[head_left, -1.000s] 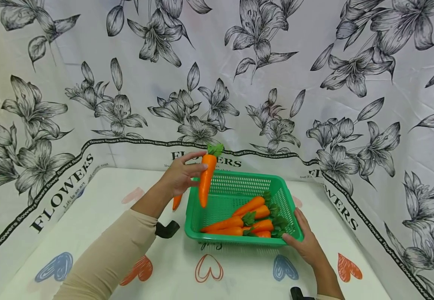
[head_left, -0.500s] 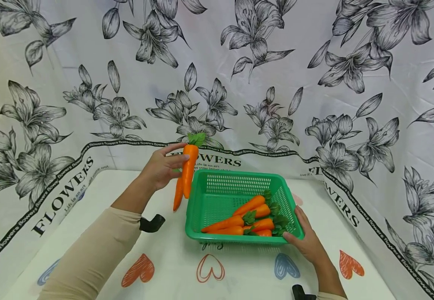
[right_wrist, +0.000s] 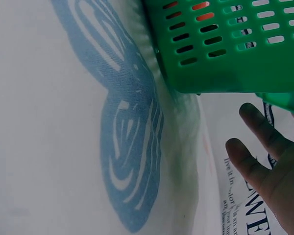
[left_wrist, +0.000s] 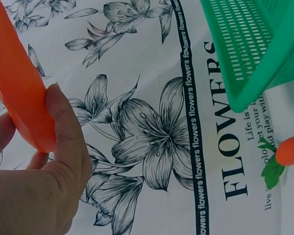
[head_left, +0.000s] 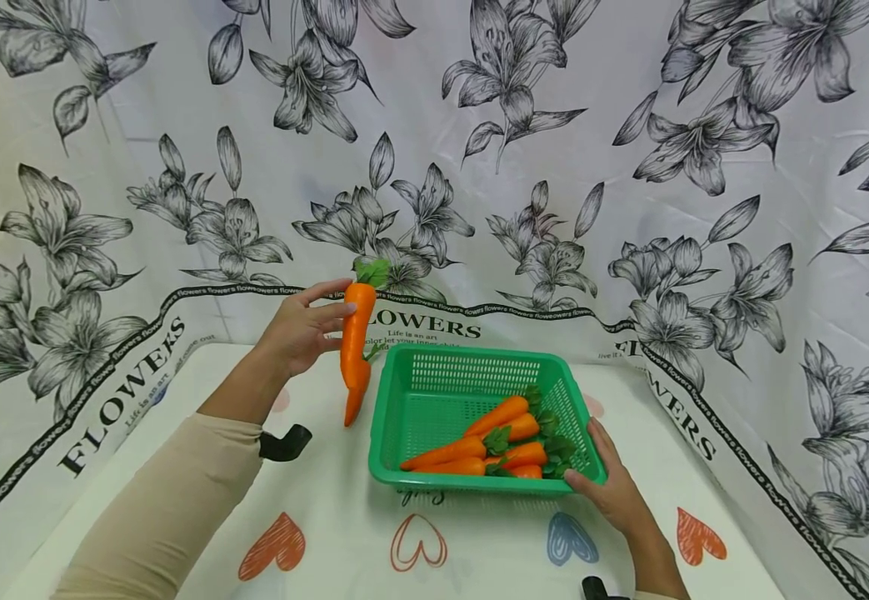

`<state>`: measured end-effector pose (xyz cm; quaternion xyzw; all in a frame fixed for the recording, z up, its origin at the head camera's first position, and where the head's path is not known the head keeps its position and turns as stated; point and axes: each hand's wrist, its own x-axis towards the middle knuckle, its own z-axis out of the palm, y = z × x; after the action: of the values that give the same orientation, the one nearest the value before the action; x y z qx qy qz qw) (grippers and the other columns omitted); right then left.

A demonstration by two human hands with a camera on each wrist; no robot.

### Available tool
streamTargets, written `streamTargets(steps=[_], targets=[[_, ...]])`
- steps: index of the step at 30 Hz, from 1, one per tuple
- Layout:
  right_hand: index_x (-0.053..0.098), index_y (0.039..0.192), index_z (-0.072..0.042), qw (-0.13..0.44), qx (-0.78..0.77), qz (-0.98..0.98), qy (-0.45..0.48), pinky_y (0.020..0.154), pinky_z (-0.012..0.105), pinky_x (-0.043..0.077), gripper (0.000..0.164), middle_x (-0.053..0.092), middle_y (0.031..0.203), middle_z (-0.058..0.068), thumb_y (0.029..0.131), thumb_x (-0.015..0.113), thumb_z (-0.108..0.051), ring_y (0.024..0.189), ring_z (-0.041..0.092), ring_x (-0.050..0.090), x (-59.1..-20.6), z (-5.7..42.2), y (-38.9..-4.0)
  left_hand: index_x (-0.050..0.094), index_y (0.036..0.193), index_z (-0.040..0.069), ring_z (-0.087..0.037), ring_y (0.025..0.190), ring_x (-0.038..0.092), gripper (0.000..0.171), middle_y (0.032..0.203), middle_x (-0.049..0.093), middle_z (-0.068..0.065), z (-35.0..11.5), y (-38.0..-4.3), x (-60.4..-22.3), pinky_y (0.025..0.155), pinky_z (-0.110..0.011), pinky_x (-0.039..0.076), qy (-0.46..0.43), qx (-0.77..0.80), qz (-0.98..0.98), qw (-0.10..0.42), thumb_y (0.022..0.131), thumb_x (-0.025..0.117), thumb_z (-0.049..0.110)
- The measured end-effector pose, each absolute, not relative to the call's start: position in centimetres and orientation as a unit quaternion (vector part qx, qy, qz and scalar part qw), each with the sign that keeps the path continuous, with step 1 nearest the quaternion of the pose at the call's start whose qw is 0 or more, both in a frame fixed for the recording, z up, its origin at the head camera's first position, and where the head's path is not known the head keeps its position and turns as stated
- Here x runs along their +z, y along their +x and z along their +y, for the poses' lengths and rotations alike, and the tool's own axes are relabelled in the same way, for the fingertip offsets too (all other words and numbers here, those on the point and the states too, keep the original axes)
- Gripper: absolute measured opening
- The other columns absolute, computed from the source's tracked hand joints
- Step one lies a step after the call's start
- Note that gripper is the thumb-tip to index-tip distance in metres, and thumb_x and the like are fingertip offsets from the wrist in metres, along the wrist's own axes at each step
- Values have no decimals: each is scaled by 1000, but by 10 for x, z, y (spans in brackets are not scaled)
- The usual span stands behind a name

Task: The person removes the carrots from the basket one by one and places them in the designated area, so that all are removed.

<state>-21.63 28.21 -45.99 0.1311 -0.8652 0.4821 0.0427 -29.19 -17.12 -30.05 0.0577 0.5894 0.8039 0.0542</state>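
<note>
My left hand [head_left: 302, 325] holds an orange carrot [head_left: 357, 333] with green leaves, upright and tip down, to the left of the green basket [head_left: 392, 433]. In the left wrist view, the fingers [left_wrist: 63, 117] pinch this carrot [left_wrist: 22, 83] from both sides. Behind it, partly covered, a second carrot [head_left: 359, 392] lies on the table just left of the basket. My right hand [head_left: 617, 487] grips the basket's front right corner, thumb at the rim. In the right wrist view two fingers [right_wrist: 264, 129] stretch out beside the basket wall; the rest of that hand is cut off.
Several carrots [head_left: 452, 450] lie in the front right part of the basket, their leaves mostly toward the right wall. A white cloth with printed hearts [head_left: 419, 542] covers the table. Flower-printed fabric [head_left: 232, 225] rises behind and at the sides.
My left hand has carried its carrot leftward from over the basket's left rim to beside the basket, in front of the lying carrot. The right hand stays at the corner.
</note>
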Motion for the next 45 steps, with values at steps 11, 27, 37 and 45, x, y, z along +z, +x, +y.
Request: streamTargets(steps=[11,27,37,45], targets=[[11,139,-8,45,486,-862,134,90,61,13,81,3,143,11,77,63,-11,125,37,4,-462,281,-217,38,131,14,-32,93,54,62,123,39,-17,-189,-294,-309,75,-45,45,48,806,588,44,76,67,14],[11,139,-8,48,479,-867,130,91,61,14,81,4,143,10,77,63,-13,125,37,6,-460,281,-218,36,132,14,-28,98,52,68,123,39,-16,-201,-302,-318,78,-43,44,34,817,574,45,73,70,13],[12,139,-8,48,477,-868,131,91,60,14,80,4,143,11,78,63,-12,125,37,6,-458,280,-219,40,131,17,-29,94,54,67,119,43,-18,-206,-307,-324,76,-42,45,7,803,596,25,71,72,13],[11,140,-9,37,476,-870,122,90,62,13,81,3,143,8,79,63,-16,125,37,4,-459,279,-216,38,132,20,-28,95,51,66,120,42,-14,-212,-315,-344,76,-40,46,-29,786,617,33,74,70,14]])
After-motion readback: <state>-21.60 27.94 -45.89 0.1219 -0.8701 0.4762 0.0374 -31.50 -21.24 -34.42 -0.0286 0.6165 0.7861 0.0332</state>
